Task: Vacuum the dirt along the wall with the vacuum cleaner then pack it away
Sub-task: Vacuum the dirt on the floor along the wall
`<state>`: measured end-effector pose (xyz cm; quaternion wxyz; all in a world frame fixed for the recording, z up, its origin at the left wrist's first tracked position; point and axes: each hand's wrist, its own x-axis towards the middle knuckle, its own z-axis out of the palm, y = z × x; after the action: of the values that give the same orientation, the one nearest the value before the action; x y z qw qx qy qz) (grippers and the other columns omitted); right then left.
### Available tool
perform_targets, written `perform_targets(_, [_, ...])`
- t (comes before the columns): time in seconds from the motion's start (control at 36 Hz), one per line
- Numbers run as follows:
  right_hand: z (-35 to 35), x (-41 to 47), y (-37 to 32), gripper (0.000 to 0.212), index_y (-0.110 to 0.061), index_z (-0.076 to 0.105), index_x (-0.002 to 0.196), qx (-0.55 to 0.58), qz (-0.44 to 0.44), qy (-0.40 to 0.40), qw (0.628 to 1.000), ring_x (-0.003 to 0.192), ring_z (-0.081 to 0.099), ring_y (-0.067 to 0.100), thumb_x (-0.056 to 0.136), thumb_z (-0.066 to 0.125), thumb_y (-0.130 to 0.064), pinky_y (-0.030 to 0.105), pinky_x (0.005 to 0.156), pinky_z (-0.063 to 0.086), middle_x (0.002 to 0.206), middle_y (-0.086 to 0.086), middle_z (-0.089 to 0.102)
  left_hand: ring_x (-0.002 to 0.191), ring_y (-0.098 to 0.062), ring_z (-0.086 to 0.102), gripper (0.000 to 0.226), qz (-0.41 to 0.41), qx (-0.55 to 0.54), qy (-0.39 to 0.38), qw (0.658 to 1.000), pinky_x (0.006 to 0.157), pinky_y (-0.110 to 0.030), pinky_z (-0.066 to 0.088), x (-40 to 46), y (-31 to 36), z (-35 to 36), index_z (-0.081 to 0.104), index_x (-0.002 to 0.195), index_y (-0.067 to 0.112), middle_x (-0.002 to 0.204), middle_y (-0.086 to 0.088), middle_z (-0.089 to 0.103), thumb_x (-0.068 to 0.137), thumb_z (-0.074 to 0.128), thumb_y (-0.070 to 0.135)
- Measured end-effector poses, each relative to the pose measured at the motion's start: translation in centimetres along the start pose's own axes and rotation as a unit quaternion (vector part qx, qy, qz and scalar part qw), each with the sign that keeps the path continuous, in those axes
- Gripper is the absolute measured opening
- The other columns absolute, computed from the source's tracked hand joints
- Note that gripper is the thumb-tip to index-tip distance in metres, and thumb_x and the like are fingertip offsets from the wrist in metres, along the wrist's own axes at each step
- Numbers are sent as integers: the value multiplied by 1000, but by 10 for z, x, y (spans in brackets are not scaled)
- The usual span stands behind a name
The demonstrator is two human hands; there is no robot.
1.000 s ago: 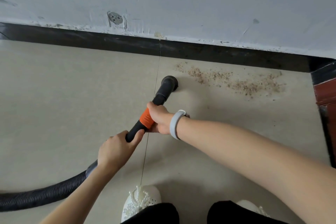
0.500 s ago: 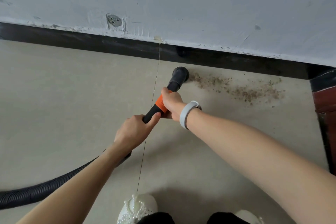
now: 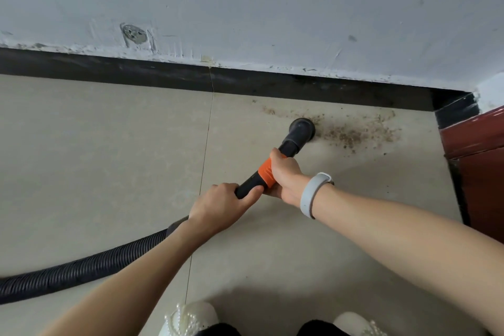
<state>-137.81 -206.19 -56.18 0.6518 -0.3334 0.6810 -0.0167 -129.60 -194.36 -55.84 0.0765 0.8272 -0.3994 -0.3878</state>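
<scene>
Both grips clench the vacuum wand (image 3: 268, 172): right hand (image 3: 286, 174) on the orange collar, left hand (image 3: 218, 206) nearer the ribbed hose (image 3: 81, 267). Its nozzle (image 3: 301, 128) sits on the floor at the dirt (image 3: 351, 135) by the wall. Rigid wand steers easily; the flexible hose likely drags.

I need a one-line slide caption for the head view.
Both hands grip the vacuum wand, its nozzle at the dirt beside the baseboard.

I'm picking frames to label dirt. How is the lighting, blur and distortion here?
Head view: soft, even light, no glare; faint shadows fall beside the arms. Wide-angle bend curves the skirting. Dirt by the nozzle looks slightly soft, grains merging; both hands stay sharp.
</scene>
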Motion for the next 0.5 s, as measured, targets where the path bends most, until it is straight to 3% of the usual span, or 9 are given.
perform_targets(0.14, [-18, 0, -1, 33, -9, 45, 110, 18, -13, 48, 999, 102, 57, 33, 99, 40, -40, 49, 81, 56, 97, 11, 55, 64, -20, 53, 57, 18, 28, -19, 999, 54, -28, 36, 9, 17, 2, 45, 65, 21, 64, 3, 52, 84, 37, 73])
perform_targets(0.22, [-12, -1, -6, 34, -9, 45, 106, -17, -53, 71, 996, 91, 55, 27, 100, 38, -42, 47, 89, 54, 83, 5, 50, 64, -19, 56, 57, 17, 42, 14, 999, 55, -28, 38, 12, 15, -3, 46, 66, 22, 65, 4, 55, 83, 34, 75])
perform_targets(0.36, [29, -5, -16, 54, -1, 43, 128, -66, -110, 30, 991, 92, 53, 24, 99, 38, -46, 39, 87, 51, 104, 10, 53, 59, -20, 57, 55, -26, -2, 98, 995, 51, -27, 37, 6, -14, -11, 46, 64, 21, 59, 2, 56, 83, 39, 72])
perform_targets(0.42, [50, -6, -16, 57, -1, 42, 131, -87, -119, 3, 989, 96, 56, 27, 98, 38, -47, 36, 83, 49, 111, 11, 56, 58, -21, 56, 55, -50, -21, 125, 991, 51, -28, 35, 2, -30, -14, 46, 62, 21, 57, 2, 55, 83, 40, 71])
perform_targets(0.5, [82, -7, -15, 61, 1, 43, 131, -117, -124, -24, 985, 109, 58, 33, 97, 39, -50, 37, 90, 48, 123, 17, 58, 56, -21, 55, 53, -77, -39, 150, 985, 50, -28, 35, -3, -53, -17, 47, 62, 21, 55, 3, 54, 85, 41, 68])
